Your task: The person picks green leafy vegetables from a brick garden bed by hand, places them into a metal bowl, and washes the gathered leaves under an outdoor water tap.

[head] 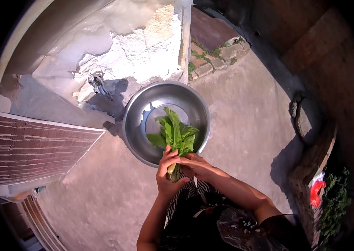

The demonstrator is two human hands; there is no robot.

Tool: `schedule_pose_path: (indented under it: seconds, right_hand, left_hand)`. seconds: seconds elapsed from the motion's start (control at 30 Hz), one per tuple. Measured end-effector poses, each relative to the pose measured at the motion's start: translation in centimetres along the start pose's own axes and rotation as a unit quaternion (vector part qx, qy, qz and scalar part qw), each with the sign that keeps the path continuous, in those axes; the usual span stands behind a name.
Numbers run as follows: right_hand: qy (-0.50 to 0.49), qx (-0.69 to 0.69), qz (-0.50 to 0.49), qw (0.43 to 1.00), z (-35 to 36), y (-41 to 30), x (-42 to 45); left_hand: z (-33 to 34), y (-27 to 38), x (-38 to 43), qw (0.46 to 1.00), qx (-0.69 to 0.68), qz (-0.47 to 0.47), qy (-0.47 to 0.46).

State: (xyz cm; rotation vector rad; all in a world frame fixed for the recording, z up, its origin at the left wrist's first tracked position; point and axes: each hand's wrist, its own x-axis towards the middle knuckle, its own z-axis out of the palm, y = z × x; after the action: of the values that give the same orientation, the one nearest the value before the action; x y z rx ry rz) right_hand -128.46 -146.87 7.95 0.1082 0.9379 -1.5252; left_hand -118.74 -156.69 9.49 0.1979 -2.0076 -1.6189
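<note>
A bunch of leafy greens (175, 135) with pale stalks reaches over the near part of a large round metal basin (202, 113). My left hand (169, 172) is closed around the stalk end, fingers on the left side and thumb below. From the right, my right hand (197, 166) lies against the same bunch near the base of the leaves, its fingertips meeting those of my left hand; part of its grip is hidden. The leaves point away from me, above the basin's bottom.
A metal tap (100, 86) sticks out from the peeling wall (139, 47), left of the basin. A striped reddish panel (39, 144) stands at the left on the concrete floor (108, 188). A red plastic bag (316, 193) and green plants (335, 197) are at the far right.
</note>
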Motion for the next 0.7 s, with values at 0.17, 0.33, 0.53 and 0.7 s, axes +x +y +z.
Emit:
schedule_pose_path:
  seconds: [0.17, 0.33, 0.53, 0.7]
  right_hand:
    - [-0.014, -0.134, -0.016, 0.991, -1.8, -0.5, -0.5]
    - [-0.028, -0.272, -0.120, 0.954, -3.1, -0.1, -0.3]
    - [0.070, -0.593, -0.082, 0.798, -2.0, -3.6, -2.4]
    - [0.124, -0.658, -0.201, 0.715, -1.8, -6.3, -5.7]
  left_hand:
    - [1.3, 0.3, -2.5, 0.951, -0.271, -0.134, 0.064]
    - [2.2, 1.0, -1.2, 0.920, -0.192, -0.322, 0.115]
    - [2.6, 1.8, 0.1, 0.833, -0.318, -0.453, 0.002]
    - [3.2, 1.5, 0.0, 0.839, -0.357, -0.411, 0.014]
